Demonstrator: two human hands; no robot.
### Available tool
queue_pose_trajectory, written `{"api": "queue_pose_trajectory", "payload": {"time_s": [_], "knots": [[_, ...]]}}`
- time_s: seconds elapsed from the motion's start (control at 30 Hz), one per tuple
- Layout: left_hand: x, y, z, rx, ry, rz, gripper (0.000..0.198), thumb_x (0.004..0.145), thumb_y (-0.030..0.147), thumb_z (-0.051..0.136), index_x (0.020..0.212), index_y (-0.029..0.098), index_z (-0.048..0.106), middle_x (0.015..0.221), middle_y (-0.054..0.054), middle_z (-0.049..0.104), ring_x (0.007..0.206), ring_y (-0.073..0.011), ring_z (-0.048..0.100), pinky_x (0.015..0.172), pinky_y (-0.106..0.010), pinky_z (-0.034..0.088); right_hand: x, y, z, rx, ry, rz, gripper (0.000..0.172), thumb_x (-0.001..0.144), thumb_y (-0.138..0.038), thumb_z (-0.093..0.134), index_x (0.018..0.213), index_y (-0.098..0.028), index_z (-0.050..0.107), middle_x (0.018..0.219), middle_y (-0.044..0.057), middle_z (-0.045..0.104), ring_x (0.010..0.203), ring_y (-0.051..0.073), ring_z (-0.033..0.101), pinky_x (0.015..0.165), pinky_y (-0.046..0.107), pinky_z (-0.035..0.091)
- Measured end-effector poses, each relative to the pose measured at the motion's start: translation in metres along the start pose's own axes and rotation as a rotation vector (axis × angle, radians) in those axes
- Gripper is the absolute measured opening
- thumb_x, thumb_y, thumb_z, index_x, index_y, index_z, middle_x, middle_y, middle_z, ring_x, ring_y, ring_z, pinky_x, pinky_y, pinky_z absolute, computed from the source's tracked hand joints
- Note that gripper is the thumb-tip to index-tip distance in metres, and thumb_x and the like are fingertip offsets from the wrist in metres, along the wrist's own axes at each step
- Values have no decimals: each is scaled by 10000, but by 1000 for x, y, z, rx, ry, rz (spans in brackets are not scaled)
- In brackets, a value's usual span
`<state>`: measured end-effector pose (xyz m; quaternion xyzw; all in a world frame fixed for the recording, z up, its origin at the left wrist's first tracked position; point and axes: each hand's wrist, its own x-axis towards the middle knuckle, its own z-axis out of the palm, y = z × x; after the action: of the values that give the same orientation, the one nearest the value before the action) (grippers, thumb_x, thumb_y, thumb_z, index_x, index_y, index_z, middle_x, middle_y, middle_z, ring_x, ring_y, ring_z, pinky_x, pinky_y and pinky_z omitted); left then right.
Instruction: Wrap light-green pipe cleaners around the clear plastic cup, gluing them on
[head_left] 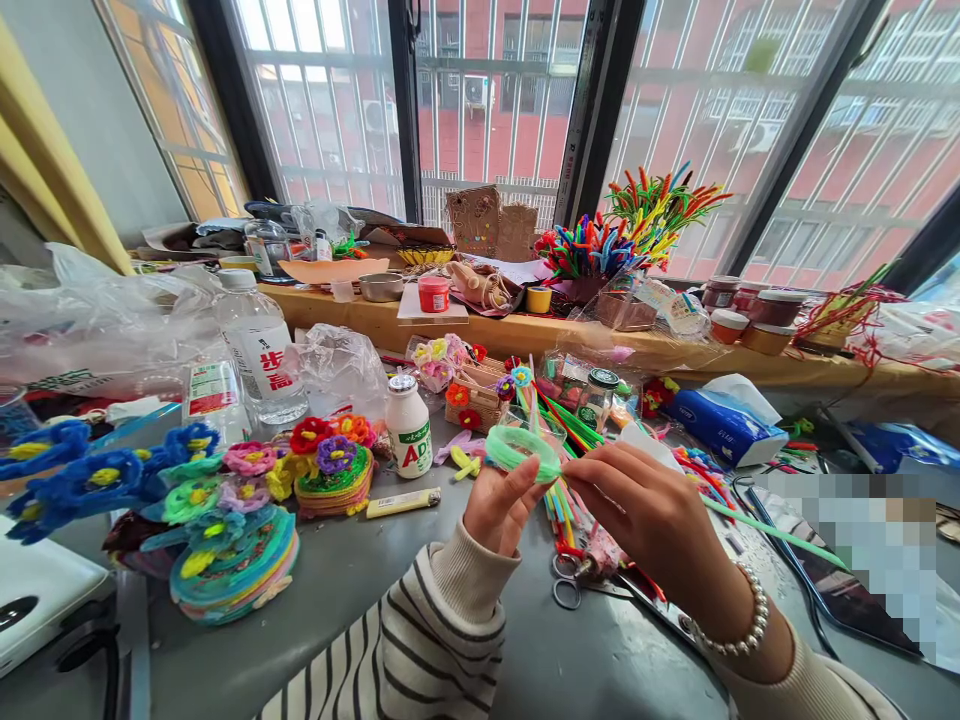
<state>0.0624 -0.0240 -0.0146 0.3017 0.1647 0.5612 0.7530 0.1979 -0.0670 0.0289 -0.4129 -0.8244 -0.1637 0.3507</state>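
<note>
My left hand (pixel 501 505) is closed, pinching a light green pipe-cleaner coil (pixel 517 447) held up above the grey table (pixel 337 570). My right hand (pixel 645 510) pinches the same green pipe cleaner just right of the coil; its long loose tail (pixel 780 535) runs off to the right. A pearl bracelet (pixel 739 625) sits on my right wrist. Below my hands lie a bundle of coloured pipe cleaners (pixel 559 500) and scissors (pixel 568 580).
Finished pipe-cleaner flower coasters (pixel 232 560) and blue flowers (pixel 82 480) lie at left, with a yellow lighter (pixel 403 502), small white bottle (pixel 409 427) and water bottles (pixel 259 345). A blue tissue pack (pixel 724 420) lies right. The window ledge (pixel 525 330) holds jars and pipe-cleaner bunches (pixel 637 225).
</note>
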Motion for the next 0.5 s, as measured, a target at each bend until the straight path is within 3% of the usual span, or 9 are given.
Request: {"api": "queue_pose_trajectory", "payload": {"time_s": [0.2, 0.5], "knots": [[-2, 5, 0, -64, -33, -78, 320, 593, 264, 696, 870, 147, 588, 825, -36, 665, 790, -166, 622, 713, -253, 481, 0, -2, -5, 145, -2, 94, 110, 816, -215, 509, 832, -171, 609, 741, 37, 625, 671, 124, 563, 605, 229, 438], [-6, 12, -1, -96, -96, -170, 423, 673, 366, 607, 1000, 106, 542, 931, -109, 670, 892, -218, 622, 748, -260, 497, 4, 0, -17, 471, -62, 298, 96, 790, -244, 539, 771, -182, 610, 686, 5, 623, 557, 90, 529, 489, 191, 405]]}}
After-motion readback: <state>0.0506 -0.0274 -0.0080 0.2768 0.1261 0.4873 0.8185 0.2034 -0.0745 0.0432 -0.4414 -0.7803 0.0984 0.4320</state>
